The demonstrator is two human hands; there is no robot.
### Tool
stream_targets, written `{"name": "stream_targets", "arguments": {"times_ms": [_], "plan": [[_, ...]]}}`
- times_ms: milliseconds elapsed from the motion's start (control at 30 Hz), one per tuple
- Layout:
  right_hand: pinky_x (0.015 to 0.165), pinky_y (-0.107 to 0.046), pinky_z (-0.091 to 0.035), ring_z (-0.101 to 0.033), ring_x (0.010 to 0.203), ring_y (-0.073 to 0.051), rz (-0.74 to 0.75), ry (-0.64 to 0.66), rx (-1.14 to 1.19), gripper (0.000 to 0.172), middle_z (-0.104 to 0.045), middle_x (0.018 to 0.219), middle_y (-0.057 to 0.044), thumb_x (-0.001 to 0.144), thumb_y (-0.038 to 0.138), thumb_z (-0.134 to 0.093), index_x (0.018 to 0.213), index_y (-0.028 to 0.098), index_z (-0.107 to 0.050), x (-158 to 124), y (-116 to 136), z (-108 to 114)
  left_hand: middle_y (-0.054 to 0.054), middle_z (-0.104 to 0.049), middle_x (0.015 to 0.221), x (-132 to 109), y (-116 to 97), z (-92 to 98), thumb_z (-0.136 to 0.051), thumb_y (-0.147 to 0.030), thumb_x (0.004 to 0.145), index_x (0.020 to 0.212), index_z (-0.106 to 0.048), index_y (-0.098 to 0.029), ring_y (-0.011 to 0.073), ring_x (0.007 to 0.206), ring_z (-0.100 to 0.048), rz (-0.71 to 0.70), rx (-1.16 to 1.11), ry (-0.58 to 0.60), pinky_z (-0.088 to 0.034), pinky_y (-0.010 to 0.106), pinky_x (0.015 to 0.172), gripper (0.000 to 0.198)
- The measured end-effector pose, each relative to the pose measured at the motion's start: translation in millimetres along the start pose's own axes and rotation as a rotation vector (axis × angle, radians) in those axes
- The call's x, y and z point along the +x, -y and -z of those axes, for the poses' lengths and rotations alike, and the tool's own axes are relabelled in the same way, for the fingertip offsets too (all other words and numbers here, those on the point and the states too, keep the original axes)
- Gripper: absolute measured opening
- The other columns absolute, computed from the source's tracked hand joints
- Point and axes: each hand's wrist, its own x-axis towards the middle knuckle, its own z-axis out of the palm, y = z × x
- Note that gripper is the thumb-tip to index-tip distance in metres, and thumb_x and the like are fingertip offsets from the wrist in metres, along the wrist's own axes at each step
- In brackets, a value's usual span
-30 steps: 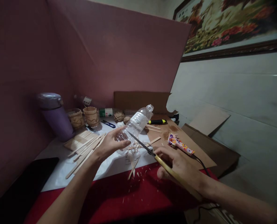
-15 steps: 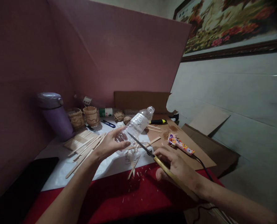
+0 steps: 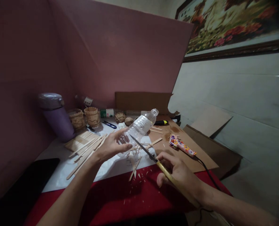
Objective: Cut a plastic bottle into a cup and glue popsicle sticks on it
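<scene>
A clear plastic bottle lies tilted in my left hand, its open neck pointing up and to the right. My fingers and thumb are wrapped round its lower part. My right hand grips a pair of scissors with yellowish handles. The blades point up and left, with the tip at the bottle's side near my left thumb; whether the tip touches the plastic I cannot tell. Beneath the bottle, tangled twine and wood scraps are scattered over white paper.
Wooden craft sticks lie to the left, near a purple flask and two stick-covered cups. Blue thread snips and twine balls sit behind. On the right, a flowered glue gun with a cord rests on cardboard.
The bottle has shifted very slightly to the right in the picture, its neck a little lower. Both hands keep their grips, and the scissors stay at nearly the same place.
</scene>
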Motion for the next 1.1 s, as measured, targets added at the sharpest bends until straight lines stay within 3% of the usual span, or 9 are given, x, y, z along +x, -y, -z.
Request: {"name": "stream_targets", "arguments": {"times_ms": [167, 300, 400, 667, 833, 1100], "plan": [[0.052, -0.023, -0.033, -0.041, 0.057, -0.011, 0.005, -0.025, -0.039, 0.037, -0.045, 0.063, 0.007, 0.062, 0.035, -0.085, 0.074, 0.021, -0.053, -1.2, -2.0, 1.0, 0.010, -0.070, 0.117, -0.8, 1.4, -0.6, -0.079, -0.044, 0.071, 0.135, -0.059, -0.016, 0.0280, 0.106, -0.063, 0.008, -0.027, 0.028, -0.051, 0.035, 0.089, 0.073], [0.053, -0.024, -0.031, -0.038, 0.057, -0.011, -0.029, 0.088, 0.018, 0.048, -0.046, 0.062, 0.007, 0.066, 0.055, -0.081, 0.085, 0.021, -0.054, -0.4, 3.3, 2.9, 0.008, -0.070, 0.118, -0.8, 1.7, -3.2, -0.077, -0.037, 0.073, 0.138, -0.057, -0.017, 0.0260, 0.103, -0.063, -0.013, 0.055, 0.041, -0.050, 0.034, 0.087, 0.071], [0.053, -0.025, -0.028, -0.034, 0.058, -0.011, -0.004, 0.102, 0.044, 0.061, -0.042, 0.063, 0.006, 0.063, 0.073, -0.075, 0.085, 0.020, -0.053, 1.7, 1.2, 1.0, 0.008, -0.069, 0.120, -0.4, 1.5, -5.4, -0.075, -0.032, 0.073, 0.137, -0.057, -0.017, 0.0251, 0.103, -0.063, -0.033, 0.102, 0.063, -0.050, 0.034, 0.088, 0.068], [0.049, -0.023, -0.026, -0.034, 0.054, -0.009, -0.045, 0.071, 0.119, 0.072, -0.044, 0.059, 0.007, 0.057, 0.084, -0.070, 0.084, 0.021, -0.048, 1.8, -8.7, -8.6, 0.007, -0.070, 0.115, -0.3, -0.5, -6.8, -0.073, -0.028, 0.071, 0.135, -0.059, -0.016, 0.0232, 0.097, -0.064, -0.033, 0.139, 0.041, -0.050, 0.031, 0.083, 0.067], [0.050, -0.023, -0.030, -0.041, 0.053, -0.010, -0.058, 0.061, 0.131, 0.063, -0.052, 0.060, 0.005, 0.058, 0.072, -0.080, 0.081, 0.022, -0.048, 1.4, -5.5, -9.5, 0.007, -0.070, 0.115, -1.1, -2.0, -7.9, -0.074, -0.028, 0.071, 0.137, -0.058, -0.015, 0.0228, 0.096, -0.063, -0.014, 0.139, 0.030, -0.050, 0.031, 0.083, 0.069], [0.049, -0.023, -0.031, -0.042, 0.052, -0.011, -0.053, 0.004, 0.083, 0.051, -0.045, 0.055, 0.008, 0.061, 0.053, -0.085, 0.079, 0.022, -0.049, 1.2, -12.7, -11.4, 0.008, -0.071, 0.106, -2.2, -4.5, -9.7, -0.078, -0.033, 0.069, 0.138, -0.057, -0.018, 0.0239, 0.092, -0.064, 0.016, 0.154, 0.003, -0.053, 0.033, 0.078, 0.074]]}}
